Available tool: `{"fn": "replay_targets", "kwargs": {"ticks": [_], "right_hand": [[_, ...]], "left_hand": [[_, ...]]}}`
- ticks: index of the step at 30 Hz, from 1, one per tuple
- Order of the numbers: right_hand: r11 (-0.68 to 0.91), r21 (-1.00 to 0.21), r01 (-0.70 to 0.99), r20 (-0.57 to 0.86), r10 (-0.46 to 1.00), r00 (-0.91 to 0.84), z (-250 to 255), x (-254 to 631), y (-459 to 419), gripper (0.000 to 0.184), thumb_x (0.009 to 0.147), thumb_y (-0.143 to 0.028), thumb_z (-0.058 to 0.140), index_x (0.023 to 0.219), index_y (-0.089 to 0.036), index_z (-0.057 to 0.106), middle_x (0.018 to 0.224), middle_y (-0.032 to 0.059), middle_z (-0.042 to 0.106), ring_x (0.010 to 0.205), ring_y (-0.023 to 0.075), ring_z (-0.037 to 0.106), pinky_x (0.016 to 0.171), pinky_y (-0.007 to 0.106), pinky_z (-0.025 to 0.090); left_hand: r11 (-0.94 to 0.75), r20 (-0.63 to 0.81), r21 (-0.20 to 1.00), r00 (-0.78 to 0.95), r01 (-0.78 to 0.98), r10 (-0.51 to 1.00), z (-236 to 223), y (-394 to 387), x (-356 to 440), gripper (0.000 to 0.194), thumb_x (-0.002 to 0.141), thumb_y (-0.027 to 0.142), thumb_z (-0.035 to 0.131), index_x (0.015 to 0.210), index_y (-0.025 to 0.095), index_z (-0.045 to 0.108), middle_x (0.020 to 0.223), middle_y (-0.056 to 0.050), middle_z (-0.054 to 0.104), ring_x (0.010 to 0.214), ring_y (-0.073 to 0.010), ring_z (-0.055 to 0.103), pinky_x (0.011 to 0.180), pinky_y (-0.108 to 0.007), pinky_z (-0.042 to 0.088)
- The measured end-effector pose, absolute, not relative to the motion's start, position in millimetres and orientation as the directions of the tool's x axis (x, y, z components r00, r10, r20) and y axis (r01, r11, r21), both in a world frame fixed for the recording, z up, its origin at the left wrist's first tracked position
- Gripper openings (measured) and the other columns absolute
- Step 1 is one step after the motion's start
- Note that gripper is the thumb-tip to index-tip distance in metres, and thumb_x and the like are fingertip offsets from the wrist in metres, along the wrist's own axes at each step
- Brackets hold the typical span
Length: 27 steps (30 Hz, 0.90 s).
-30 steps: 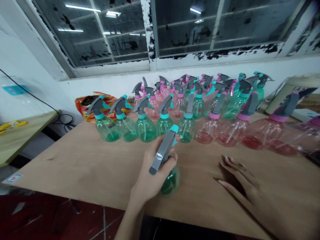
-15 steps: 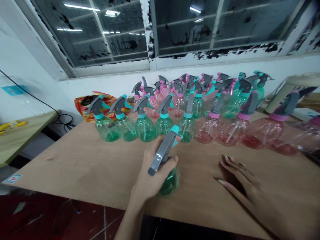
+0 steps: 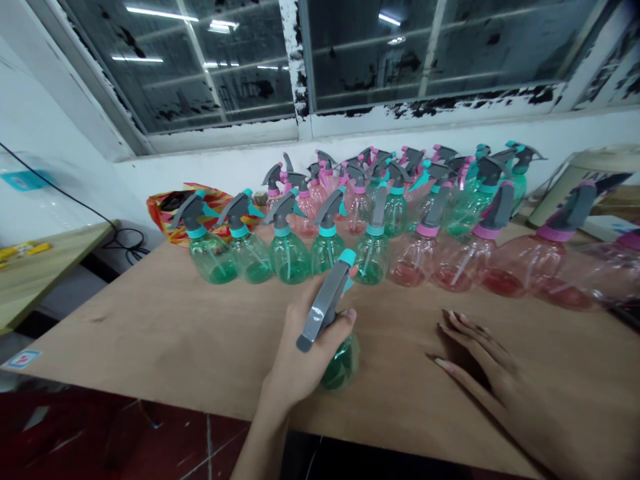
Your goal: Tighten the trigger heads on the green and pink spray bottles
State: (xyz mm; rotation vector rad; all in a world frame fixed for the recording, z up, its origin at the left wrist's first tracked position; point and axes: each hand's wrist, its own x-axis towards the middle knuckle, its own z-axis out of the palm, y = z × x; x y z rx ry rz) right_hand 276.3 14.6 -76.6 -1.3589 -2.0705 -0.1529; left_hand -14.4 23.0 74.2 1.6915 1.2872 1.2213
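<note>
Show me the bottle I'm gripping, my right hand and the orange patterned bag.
Green spray bottle (image 3: 324, 305): head view, on its grey spray head.
Right hand (image 3: 503, 379): head view, back of the hand.
Orange patterned bag (image 3: 217, 198): head view, upper part.

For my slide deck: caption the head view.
Left-hand grip around a green spray bottle before green and pink bottles.

Dark window at twelve o'clock, showing tube lights; white wall at ten; side table at nine; red floor at eight.
</note>
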Motion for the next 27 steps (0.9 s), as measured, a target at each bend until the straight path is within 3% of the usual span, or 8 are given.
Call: {"fn": "replay_targets", "kwargs": {"ticks": [6,11,17,23,27], "right_hand": [[0.457,-0.283,0.843,0.571,0.787,-0.235,-73.9,273.6,14.0,0.055,0.094,-0.051,0.046,0.139,-0.019,0.046,0.141,0.0127,0.054,0.133,0.0316,0.047,0.111,0.057,0.037],[0.461,-0.277,0.843,0.568,0.786,-0.243,-75.3,274.0,14.0,0.055,0.094,-0.049,0.047,0.139,-0.019,0.045,0.143,0.0129,0.052,0.134,0.0313,0.045,0.111,0.057,0.035],[0.445,-0.28,0.851,0.544,0.804,-0.241,-75.5,275.6,13.7,0.057,0.093,-0.051,0.048,0.137,-0.016,0.047,0.142,0.0141,0.052,0.134,0.0318,0.045,0.111,0.057,0.035],[0.449,-0.299,0.842,0.565,0.794,-0.223,-76.5,275.1,14.0,0.056,0.093,-0.053,0.047,0.136,-0.017,0.05,0.14,0.0132,0.055,0.133,0.0317,0.047,0.11,0.057,0.037],[0.443,-0.311,0.841,0.55,0.805,-0.221,-76.9,274.7,14.4,0.058,0.092,-0.054,0.047,0.136,-0.017,0.049,0.14,0.0131,0.054,0.133,0.0324,0.047,0.11,0.058,0.038]], "left_hand": [[-0.271,0.266,0.906,0.061,0.326,0.962,73.4,22.8,-13.6,0.037,0.086,0.03,0.06,0.122,0.03,0.061,0.063,0.005,0.056,0.05,-0.0132,0.049,0.049,-0.026,0.043],[-0.301,0.314,0.887,0.02,0.351,0.949,70.6,23.7,-12.8,0.034,0.085,0.028,0.062,0.118,0.03,0.063,0.091,-0.001,0.068,0.083,-0.0189,0.065,0.071,-0.028,0.052],[-0.286,0.326,0.863,-0.027,0.418,0.945,72.9,26.3,-9.4,0.017,0.086,0.028,0.059,0.102,0.027,0.065,0.067,0.004,0.061,0.056,-0.0142,0.056,0.052,-0.026,0.045],[-0.335,0.377,0.845,-0.021,0.417,0.926,76.9,29.9,-5.9,0.006,0.085,0.023,0.056,0.09,0.023,0.06,0.078,0.001,0.067,0.069,-0.016,0.064,0.063,-0.028,0.05],[-0.341,0.389,0.83,-0.019,0.441,0.921,75.9,26.9,-7.8,0.019,0.083,0.023,0.057,0.1,0.024,0.063,0.079,0.001,0.066,0.067,-0.0161,0.062,0.065,-0.03,0.051]]}}
